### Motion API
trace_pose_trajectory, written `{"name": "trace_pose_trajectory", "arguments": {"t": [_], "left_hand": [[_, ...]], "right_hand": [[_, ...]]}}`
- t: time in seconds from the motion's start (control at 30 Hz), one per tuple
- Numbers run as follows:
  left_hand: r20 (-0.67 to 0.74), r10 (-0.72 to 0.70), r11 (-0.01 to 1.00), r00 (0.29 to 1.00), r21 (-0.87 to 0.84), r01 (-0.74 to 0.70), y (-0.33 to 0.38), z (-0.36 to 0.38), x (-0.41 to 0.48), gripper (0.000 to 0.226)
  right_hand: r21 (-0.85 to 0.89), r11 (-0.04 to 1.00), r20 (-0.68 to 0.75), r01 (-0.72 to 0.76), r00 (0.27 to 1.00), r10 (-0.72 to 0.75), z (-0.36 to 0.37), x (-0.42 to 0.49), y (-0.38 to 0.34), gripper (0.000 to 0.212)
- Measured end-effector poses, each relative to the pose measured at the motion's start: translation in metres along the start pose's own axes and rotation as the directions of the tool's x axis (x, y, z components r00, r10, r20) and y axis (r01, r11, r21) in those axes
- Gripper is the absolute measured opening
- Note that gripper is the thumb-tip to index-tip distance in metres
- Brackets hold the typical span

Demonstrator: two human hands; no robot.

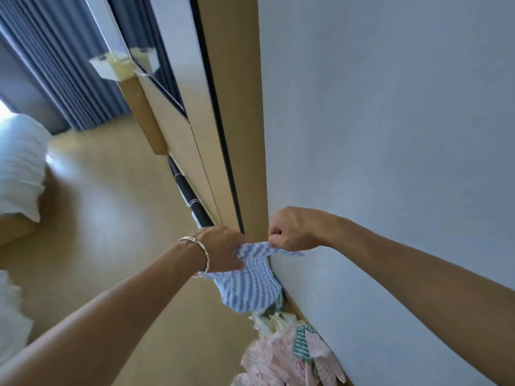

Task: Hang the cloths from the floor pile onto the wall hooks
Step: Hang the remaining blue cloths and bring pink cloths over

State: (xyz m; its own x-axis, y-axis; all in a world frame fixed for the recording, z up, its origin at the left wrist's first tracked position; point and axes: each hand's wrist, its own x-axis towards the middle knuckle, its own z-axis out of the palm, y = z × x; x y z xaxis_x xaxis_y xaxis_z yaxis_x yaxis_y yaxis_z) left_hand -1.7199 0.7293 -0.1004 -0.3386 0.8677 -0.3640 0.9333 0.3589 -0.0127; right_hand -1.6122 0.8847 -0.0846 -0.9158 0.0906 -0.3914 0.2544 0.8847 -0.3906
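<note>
A blue-and-white striped cloth (250, 285) hangs in the air between both hands, close to the pale wall (390, 121). My left hand (223, 250), with a metal bangle on its wrist, grips the cloth's left upper edge. My right hand (291, 229) pinches the upper right corner against the wall side. Below them, the floor pile of cloths (284, 355) lies along the wall's foot: pink striped, cream and green striped pieces. No wall hook is visible.
A wooden door frame (237, 121) and a sliding panel stand just left of the wall. A black pole (189, 195) leans at the frame's foot. White bedding (19, 165) sits at far left, curtains (64, 68) behind it, wooden floor (111, 218) between.
</note>
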Motion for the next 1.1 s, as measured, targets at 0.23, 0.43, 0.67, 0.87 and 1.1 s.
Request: {"name": "trace_pose_trajectory", "arguments": {"t": [0.23,0.43,0.67,0.87,1.1], "left_hand": [[-0.147,-0.032,0.996,0.989,0.073,0.043,0.008,-0.112,-0.053,0.026],[-0.260,0.042,0.999,0.965,0.003,-0.043,0.032,-0.156,-0.067,0.015],[-0.318,0.252,0.967,0.914,0.041,-0.252,0.060,-0.162,-0.073,0.010],[-0.257,0.383,0.923,0.888,0.141,-0.357,0.055,-0.145,-0.091,0.026],[-0.239,0.609,0.789,0.757,0.086,-0.608,0.088,-0.110,-0.105,0.013]], "right_hand": [[-0.083,0.995,-0.173,0.046,0.983,-0.060,-0.083,-0.055,-0.049,0.031],[0.008,0.999,-0.270,0.042,0.962,-0.038,-0.116,-0.104,-0.070,0.032],[-0.237,0.953,-0.248,-0.188,0.960,0.127,-0.101,-0.146,-0.094,0.025],[-0.095,0.921,-0.251,-0.377,0.905,0.344,-0.076,-0.181,-0.115,0.015],[-0.039,0.794,-0.181,-0.606,0.786,0.591,-0.011,-0.223,-0.144,0.024]]}}
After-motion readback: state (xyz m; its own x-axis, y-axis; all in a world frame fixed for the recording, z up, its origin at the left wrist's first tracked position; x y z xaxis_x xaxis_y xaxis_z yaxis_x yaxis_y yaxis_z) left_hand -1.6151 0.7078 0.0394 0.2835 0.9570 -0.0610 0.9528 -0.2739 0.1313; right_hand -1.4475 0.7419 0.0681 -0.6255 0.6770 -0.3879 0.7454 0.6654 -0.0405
